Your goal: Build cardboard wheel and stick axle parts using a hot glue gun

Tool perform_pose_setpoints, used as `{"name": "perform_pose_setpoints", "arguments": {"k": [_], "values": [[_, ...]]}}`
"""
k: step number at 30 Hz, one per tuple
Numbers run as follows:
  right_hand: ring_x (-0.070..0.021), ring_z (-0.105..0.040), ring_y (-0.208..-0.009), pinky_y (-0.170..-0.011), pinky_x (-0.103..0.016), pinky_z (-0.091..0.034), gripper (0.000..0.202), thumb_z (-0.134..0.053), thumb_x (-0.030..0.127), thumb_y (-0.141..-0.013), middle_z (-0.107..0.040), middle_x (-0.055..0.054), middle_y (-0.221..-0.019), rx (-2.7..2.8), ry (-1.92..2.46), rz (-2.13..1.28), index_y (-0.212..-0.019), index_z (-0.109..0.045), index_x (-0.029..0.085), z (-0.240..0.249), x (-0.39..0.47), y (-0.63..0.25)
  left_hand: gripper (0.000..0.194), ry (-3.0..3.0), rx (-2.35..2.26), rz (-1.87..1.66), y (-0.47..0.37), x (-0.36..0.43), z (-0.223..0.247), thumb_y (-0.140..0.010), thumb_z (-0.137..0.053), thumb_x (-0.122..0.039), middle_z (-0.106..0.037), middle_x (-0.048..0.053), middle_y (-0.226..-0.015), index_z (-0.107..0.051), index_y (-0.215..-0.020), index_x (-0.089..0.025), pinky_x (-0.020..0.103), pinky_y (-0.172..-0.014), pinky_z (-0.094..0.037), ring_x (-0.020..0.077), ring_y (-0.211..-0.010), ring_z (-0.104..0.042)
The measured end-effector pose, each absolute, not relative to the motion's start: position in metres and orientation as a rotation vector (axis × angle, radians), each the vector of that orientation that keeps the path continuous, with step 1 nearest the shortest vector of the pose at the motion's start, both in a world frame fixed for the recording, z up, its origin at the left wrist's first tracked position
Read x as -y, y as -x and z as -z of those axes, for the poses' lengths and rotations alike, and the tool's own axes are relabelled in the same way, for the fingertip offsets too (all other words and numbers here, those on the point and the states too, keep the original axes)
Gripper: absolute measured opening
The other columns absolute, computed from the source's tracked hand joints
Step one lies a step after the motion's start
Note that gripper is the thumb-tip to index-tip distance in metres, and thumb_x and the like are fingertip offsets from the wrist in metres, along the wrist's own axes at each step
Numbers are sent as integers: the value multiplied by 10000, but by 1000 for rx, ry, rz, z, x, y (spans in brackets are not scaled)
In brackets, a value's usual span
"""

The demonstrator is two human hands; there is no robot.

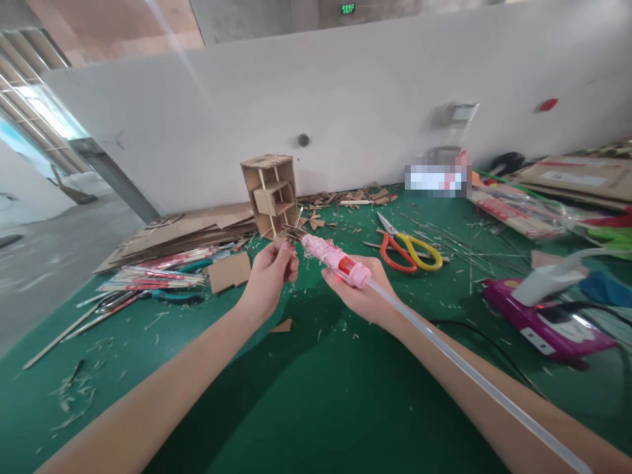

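My right hand (360, 286) is closed round a pink glue gun (336, 260), with a long clear glue stick (444, 345) trailing from its rear toward me. The front of the gun points left, to my left hand (270, 273), whose thumb and fingers are pinched together at some thin brown sticks (295, 232). Where the sticks meet the gun's tip is too small to make out. Just behind my left hand a small cardboard shelf (269, 194) with several compartments stands upright on the green table (306, 395).
Scissors with orange and yellow handles (412, 253) lie right of the glue gun. A purple power strip (548, 322) with cables sits at the right. Packaged sticks (153, 276), pliers (172, 297) and cardboard sheets (187, 230) lie left. Scraps line the white wall (345, 105).
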State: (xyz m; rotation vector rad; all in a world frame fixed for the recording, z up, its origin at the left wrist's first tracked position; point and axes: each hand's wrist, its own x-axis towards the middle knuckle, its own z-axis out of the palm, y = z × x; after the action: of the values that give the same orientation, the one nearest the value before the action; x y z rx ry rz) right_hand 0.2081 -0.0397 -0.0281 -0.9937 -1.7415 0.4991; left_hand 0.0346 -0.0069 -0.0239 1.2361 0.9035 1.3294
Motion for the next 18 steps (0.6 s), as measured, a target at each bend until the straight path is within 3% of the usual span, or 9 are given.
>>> {"name": "perform_pose_setpoints", "arguments": {"k": [18], "values": [[-69,-286,-448,-406,-232,-233,385,-563,276,-782,-297,55,-492,1737,985,-461,-530,-279,212,29,40,-206,295,-1134,-848,-1334,-37,9,18,-842,-581,-432,-442,-54,-518,-517,-755,-157,195,-444,-330,63,-437,-406]]}}
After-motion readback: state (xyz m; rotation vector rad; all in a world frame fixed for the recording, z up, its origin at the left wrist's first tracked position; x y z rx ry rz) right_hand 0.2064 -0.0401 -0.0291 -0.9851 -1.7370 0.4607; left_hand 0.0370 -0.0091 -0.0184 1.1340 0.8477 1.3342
